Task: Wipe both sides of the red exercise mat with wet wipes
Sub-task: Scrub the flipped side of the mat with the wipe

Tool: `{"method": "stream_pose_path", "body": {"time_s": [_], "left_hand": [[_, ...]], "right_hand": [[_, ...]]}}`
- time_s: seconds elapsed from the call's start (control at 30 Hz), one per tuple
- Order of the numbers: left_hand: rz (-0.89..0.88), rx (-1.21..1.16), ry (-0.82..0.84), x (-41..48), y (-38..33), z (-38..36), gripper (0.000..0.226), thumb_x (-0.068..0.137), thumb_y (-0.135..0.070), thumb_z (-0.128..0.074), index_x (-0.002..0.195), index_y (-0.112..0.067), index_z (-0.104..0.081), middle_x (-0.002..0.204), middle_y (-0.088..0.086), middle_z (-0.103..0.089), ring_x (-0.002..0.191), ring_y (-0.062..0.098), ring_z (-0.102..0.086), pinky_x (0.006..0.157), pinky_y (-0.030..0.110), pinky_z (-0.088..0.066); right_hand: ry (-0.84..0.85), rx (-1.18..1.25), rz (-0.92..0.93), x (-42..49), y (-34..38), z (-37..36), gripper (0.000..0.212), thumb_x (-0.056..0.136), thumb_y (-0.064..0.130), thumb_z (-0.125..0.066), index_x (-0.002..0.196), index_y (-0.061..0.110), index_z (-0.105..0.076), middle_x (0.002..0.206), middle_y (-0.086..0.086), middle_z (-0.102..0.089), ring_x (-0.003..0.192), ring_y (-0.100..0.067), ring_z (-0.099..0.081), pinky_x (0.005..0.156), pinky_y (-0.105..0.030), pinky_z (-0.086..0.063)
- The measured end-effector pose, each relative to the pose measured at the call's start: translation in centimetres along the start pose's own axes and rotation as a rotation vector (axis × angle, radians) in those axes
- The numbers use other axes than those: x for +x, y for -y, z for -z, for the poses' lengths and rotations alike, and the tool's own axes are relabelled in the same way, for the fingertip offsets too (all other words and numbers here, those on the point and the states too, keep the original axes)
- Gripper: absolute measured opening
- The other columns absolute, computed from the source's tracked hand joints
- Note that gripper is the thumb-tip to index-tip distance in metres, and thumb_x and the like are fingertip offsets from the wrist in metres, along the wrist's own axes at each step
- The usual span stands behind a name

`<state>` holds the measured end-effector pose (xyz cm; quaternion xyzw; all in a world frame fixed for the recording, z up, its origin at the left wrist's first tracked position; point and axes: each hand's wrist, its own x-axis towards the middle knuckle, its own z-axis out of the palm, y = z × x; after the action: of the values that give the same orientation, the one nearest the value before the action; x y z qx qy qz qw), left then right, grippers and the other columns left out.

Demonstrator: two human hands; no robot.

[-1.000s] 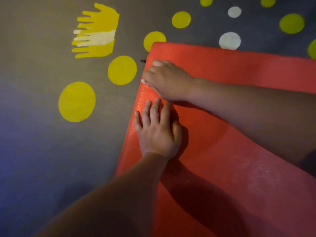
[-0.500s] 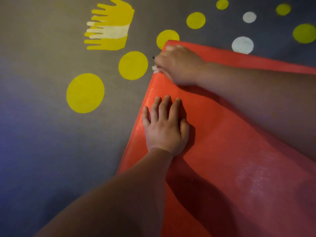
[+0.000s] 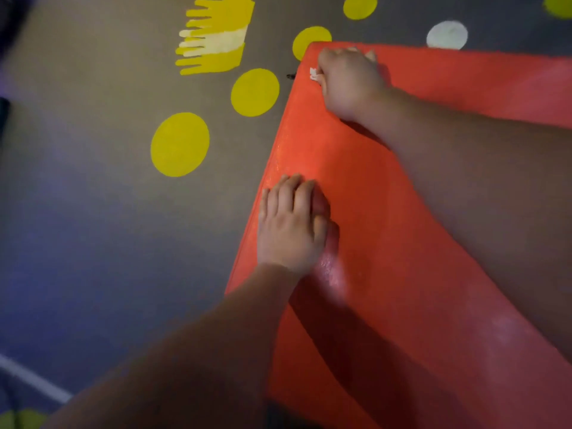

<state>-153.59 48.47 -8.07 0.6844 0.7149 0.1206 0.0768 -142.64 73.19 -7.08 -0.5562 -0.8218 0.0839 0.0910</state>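
On the red exercise mat [image 3: 402, 212], the right hand [image 3: 349, 82] grips a crumpled white wet wipe [image 3: 314, 74] at the far corner. The left hand [image 3: 289, 230] lies flat nearer.

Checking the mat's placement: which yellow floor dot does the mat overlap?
The yellow dot at the red mat's far left corner; the mat covers its edge. The other yellow dots lie clear of it.

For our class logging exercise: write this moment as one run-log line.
right hand: holds wet wipe on far corner of red mat | left hand: rests flat near mat edge
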Motion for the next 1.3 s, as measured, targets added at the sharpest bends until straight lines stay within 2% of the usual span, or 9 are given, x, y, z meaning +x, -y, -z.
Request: {"method": "stream_pose_path", "body": {"time_s": [0.1, 0.27, 0.37, 0.57, 0.73, 0.8, 1.03, 1.23, 1.3], "left_hand": [[0.030, 0.048, -0.057, -4.9, 1.4, 0.2, 0.052, 0.090, -0.028, -0.051, 0.137, -0.009, -0.061, 0.143, 0.013, -0.056, 0.138, 0.035, -0.047, 0.116, 0.056, -0.034], [0.040, 0.077, -0.108, -5.5, 1.6, -0.5, 0.053, 0.088, -0.028, -0.051, 0.137, -0.011, -0.061, 0.144, 0.013, -0.056, 0.137, 0.035, -0.048, 0.116, 0.054, -0.034], [0.042, 0.088, -0.108, -5.5, 1.7, -0.3, 0.053, 0.089, -0.029, -0.050, 0.137, -0.011, -0.061, 0.144, 0.012, -0.055, 0.138, 0.035, -0.047, 0.116, 0.054, -0.034], [0.058, 0.089, -0.109, -5.4, 1.5, -0.3, 0.052, 0.090, -0.029, -0.049, 0.138, -0.014, -0.061, 0.144, 0.010, -0.055, 0.139, 0.034, -0.046, 0.117, 0.053, -0.033], [0.063, 0.096, -0.111, -5.5, 1.5, -0.5, 0.052, 0.091, -0.030, -0.048, 0.138, -0.013, -0.061, 0.146, 0.011, -0.054, 0.138, 0.034, -0.046, 0.117, 0.053, -0.033], [0.069, 0.101, -0.110, -5.4, 1.4, -0.4, 0.053, 0.090, -0.030, -0.048, 0.139, -0.013, -0.061, 0.146, 0.010, -0.054, 0.139, 0.034, -0.045, 0.118, 0.053, -0.033], [0.070, 0.118, -0.088, -5.4, 1.3, -0.2, 0.053, 0.091, -0.030, -0.047, 0.140, -0.014, -0.059, 0.146, 0.010, -0.053, 0.139, 0.033, -0.043, 0.119, 0.053, -0.031], [0.071, 0.135, -0.072, -5.4, 1.5, -0.3, 0.054, 0.091, -0.033, -0.045, 0.141, -0.015, -0.057, 0.148, 0.010, -0.052, 0.139, 0.034, -0.043, 0.119, 0.052, -0.030], [0.064, 0.135, -0.070, -5.4, 1.5, -0.3, 0.054, 0.091, -0.033, -0.045, 0.141, -0.014, -0.057, 0.148, 0.010, -0.051, 0.138, 0.034, -0.044, 0.118, 0.053, -0.032]], "right_hand": [[0.029, 0.013, 0.086, -1.9, 2.4, -0.1, 0.028, 0.104, 0.027, -0.042, 0.121, 0.010, -0.056, 0.126, -0.018, -0.061, 0.120, -0.037, -0.053, 0.096, -0.047, -0.037], [0.082, 0.068, 0.591, -9.4, 5.6, -1.3, 0.037, 0.103, 0.038, -0.034, 0.107, 0.013, -0.060, 0.109, -0.014, -0.067, 0.107, -0.035, -0.060, 0.088, -0.044, -0.039], [0.189, 0.086, 0.720, -10.4, 5.1, -0.7, 0.041, 0.099, 0.043, -0.031, 0.100, 0.015, -0.060, 0.103, -0.011, -0.068, 0.103, -0.033, -0.061, 0.087, -0.044, -0.040], [-0.082, -0.115, 0.057, -4.6, 1.3, -0.1, 0.024, 0.100, 0.018, -0.041, 0.118, 0.012, -0.057, 0.122, -0.016, -0.064, 0.116, -0.036, -0.056, 0.094, -0.044, -0.038], [0.149, 0.101, 0.584, -12.1, 5.3, -0.8, 0.014, 0.097, 0.023, -0.053, 0.106, 0.019, -0.064, 0.104, -0.007, -0.069, 0.100, -0.031, -0.062, 0.087, -0.042, -0.040], [0.096, 0.119, 0.682, -12.7, 4.5, -0.4, 0.011, 0.095, 0.025, -0.056, 0.097, 0.019, -0.064, 0.094, -0.005, -0.070, 0.092, -0.031, -0.064, 0.083, -0.042, -0.043], [-0.150, -0.044, -0.067, -5.5, -1.4, 1.1, 0.023, 0.098, 0.020, -0.043, 0.114, 0.014, -0.059, 0.120, -0.014, -0.059, 0.114, -0.038, -0.052, 0.088, -0.045, -0.041], [0.017, 0.210, 0.544, -14.6, 3.7, 0.4, 0.006, 0.090, 0.019, -0.062, 0.092, 0.016, -0.066, 0.088, -0.009, -0.063, 0.088, -0.033, -0.059, 0.075, -0.041, -0.047], [0.071, 0.141, 0.682, -16.4, 2.6, 0.9, 0.017, 0.095, 0.026, -0.050, 0.094, 0.019, -0.065, 0.088, -0.006, -0.061, 0.088, -0.030, -0.057, 0.074, -0.040, -0.046]]}}
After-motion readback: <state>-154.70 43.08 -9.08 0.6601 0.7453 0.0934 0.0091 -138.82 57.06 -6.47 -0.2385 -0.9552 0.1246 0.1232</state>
